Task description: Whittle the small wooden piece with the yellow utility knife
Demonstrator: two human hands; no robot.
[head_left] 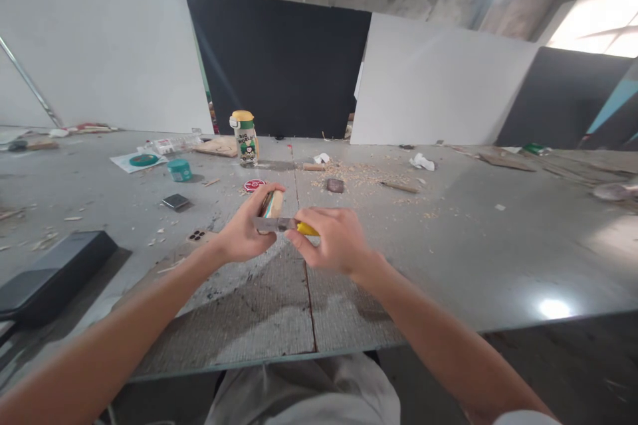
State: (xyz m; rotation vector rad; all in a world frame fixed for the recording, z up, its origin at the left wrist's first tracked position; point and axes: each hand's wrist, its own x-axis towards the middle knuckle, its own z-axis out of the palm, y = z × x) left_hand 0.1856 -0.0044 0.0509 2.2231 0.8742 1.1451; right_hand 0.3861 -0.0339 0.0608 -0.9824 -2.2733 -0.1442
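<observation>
The person works above the bench, between the middle of its front edge and its centre. The left hand holds a small wooden block, its grip narrow, with the fingers around the far side and the thumb on the near side. The block's long axis runs away from the front edge, its visible end pointing towards the back edge and leaning a little right; a teal band shows along its side.

The right hand has its grip closed on the yellow handle of a knife. The knife lies nearly level, long axis roughly parallel to the front edge, blade pointing to the left end of the bench. The blade crosses just in front of the block; blur makes it hard to say whether the two touch.

Under the hands a grey mat reaches the front edge. Beyond them, a red tin and a brown block lie towards the back edge, with wood shavings scattered about the latter. A bottle with a yellow lid stands upright nearer the back edge, and a black case sits by the front left corner.
</observation>
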